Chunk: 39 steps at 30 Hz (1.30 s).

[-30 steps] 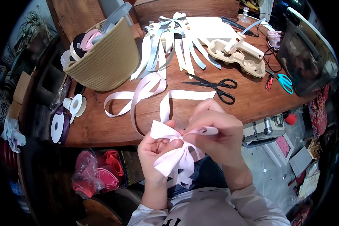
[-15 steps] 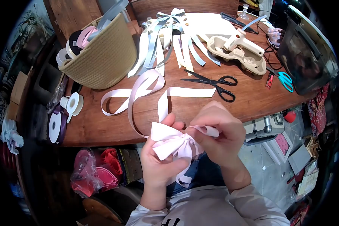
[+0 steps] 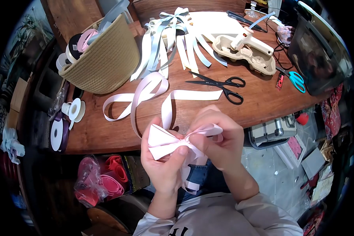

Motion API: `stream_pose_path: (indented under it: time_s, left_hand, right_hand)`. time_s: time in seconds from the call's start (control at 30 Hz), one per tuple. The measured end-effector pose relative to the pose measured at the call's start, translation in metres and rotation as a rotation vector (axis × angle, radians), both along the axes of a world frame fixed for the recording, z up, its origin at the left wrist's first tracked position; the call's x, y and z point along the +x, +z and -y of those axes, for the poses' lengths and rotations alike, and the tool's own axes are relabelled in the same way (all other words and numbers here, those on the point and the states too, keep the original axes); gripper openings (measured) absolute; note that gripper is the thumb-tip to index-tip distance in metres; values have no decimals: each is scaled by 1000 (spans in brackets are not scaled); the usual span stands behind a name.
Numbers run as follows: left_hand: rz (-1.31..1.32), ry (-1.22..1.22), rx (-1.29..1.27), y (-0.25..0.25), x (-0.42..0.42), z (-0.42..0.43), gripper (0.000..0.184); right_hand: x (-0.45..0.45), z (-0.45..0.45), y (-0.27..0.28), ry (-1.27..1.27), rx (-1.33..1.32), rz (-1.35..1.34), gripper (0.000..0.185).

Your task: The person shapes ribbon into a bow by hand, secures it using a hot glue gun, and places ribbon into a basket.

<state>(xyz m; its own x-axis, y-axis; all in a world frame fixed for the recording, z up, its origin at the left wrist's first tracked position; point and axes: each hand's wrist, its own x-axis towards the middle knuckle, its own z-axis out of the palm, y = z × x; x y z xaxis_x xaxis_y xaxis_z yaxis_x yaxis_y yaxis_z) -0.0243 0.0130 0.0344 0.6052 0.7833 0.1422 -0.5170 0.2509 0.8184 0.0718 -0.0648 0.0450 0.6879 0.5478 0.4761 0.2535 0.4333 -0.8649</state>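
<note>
A pale pink ribbon bow (image 3: 161, 142) is held between both hands, just off the table's front edge. My left hand (image 3: 162, 163) is closed on its left side, the thumb pressed near the knot. At the right loop, my right hand (image 3: 218, 139) pinches the ribbon, its fingertips partly hidden. Ribbon tails hang below the knot over my lap. Behind the hands, a long pink ribbon (image 3: 135, 100) curls across the wooden table. Black scissors (image 3: 220, 83) lie with blades apart, right of that ribbon.
A woven basket (image 3: 106, 59) with ribbon spools stands back left. Blue and cream ribbons (image 3: 173, 39) lie at the back centre. A glue gun (image 3: 249, 41) rests on a pulp tray (image 3: 244, 57); teal scissors (image 3: 297, 82) and a dark bin (image 3: 316, 55) are at the right.
The bow has moved slightly left and turned, so its loops now spread out to left and right. My left thumb has shifted up to the knot. My right hand has moved slightly left.
</note>
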Motion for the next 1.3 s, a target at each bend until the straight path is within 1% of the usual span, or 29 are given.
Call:
stream_pose_path:
  time_s: [0.03, 0.13, 0.23, 0.33, 0.43, 0.5, 0.57, 0.6, 0.67, 0.7, 0.8, 0.83, 0.87, 0.9, 0.97, 1.07, 1.13, 1.17, 1.27, 1.3]
  left_hand:
    - [-7, 5, 6, -1, 1, -1, 72]
    - [-32, 22, 10, 2, 3, -4, 73]
    - [-41, 10, 43, 5, 4, -9, 74]
    - [-21, -49, 42, 12, 6, -11, 74]
    - [14, -15, 97, 33, 7, -12, 75]
    - [34, 31, 202, 54, 6, -18, 75]
    - [53, 75, 295, 79, 6, -19, 75]
    - [73, 106, 342, 87, 8, -21, 75]
    - [83, 126, 391, 104, 6, -22, 74]
    - [99, 132, 386, 112, 5, -20, 74]
    - [144, 139, 378, 128, -1, -14, 73]
    - [160, 133, 385, 130, -3, -13, 73]
    - [175, 124, 393, 131, -4, -11, 74]
    - [178, 113, 373, 132, -4, -7, 74]
    - [180, 89, 393, 129, -5, 3, 74]
    - [168, 77, 467, 124, -6, 17, 74]
    - [157, 73, 521, 122, -8, 27, 75]
    - [169, 38, 538, 119, -11, 27, 76]
    - [191, 26, 584, 111, -19, 35, 77]
    - [195, 15, 568, 108, -20, 37, 77]
  right_hand:
    - [-2, 1, 0, 49, -4, -147, 8]
    - [1, -1, -2, 156, 59, -423, 12]
    - [9, 1, 5, 278, 7, -674, 17]
    - [21, 1, -1, 425, 31, -659, 24]
    - [21, -4, 1, 473, 370, -665, 31]
    - [15, -3, 11, 445, 346, -628, 35]
    - [2, 1, 33, 459, 315, -619, 29]
    - [-2, 5, 39, 508, 241, -572, 26]
    - [-8, 18, 46, 593, 93, -471, 22]
    - [-8, 20, 41, 562, 79, -485, 20]
    - [-3, 36, 45, 532, 48, -322, 20]
    - [-4, 38, 52, 421, 50, -248, 28]
    - [-4, 39, 61, 293, 135, -93, 39]
    - [-1, 37, 72, 185, 197, 15, 46]
    - [-4, 36, 89, 88, 271, 94, 51]
    - [-8, 42, 101, 157, 267, 47, 43]
    - [-7, 47, 100, 249, 199, 58, 34]
    - [-6, 46, 97, 131, 234, 211, 18]
    - [-10, 50, 91, 30, 305, 372, 13]
    - [-12, 50, 88, 13, 335, 372, 14]
